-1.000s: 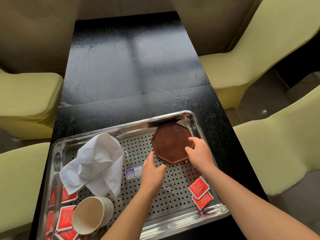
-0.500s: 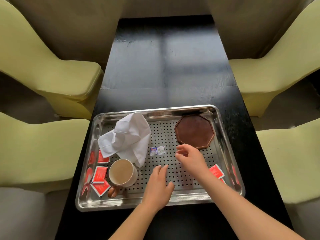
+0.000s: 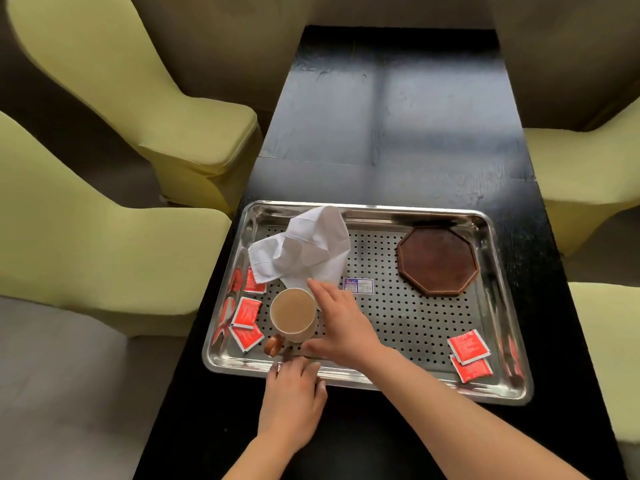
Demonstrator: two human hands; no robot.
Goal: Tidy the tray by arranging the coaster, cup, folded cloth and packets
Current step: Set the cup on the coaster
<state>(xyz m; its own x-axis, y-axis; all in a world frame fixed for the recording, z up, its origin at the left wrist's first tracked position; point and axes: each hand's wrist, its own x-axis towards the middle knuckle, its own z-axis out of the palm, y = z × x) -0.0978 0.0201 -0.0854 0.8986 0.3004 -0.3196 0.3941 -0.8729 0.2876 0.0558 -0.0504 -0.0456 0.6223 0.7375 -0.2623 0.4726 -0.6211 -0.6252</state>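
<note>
A perforated steel tray [image 3: 398, 211] lies on the black table. Its far right corner holds a brown octagonal coaster [image 3: 438, 259]. A crumpled white cloth [image 3: 304, 249] sits at the far left. In front of it stands a beige cup [image 3: 292, 313] with a brown handle. Red packets [image 3: 246, 313] lie left of the cup, two more red packets [image 3: 469, 355] at the near right. My right hand [image 3: 341, 325] is spread open around the cup's right side, thumb near its base. My left hand [image 3: 292, 400] rests on the tray's near rim, fingers apart.
The black table [image 3: 398, 116] stretches away beyond the tray. Yellow-green chairs [image 3: 104, 237] stand on both sides. A small blue and white label [image 3: 358, 285] is stuck on the tray floor between cloth and coaster.
My right hand left the coaster and swung left to the cup. My left hand drew back to the tray's near rim. The camera view shifted, so the tray sits more central.
</note>
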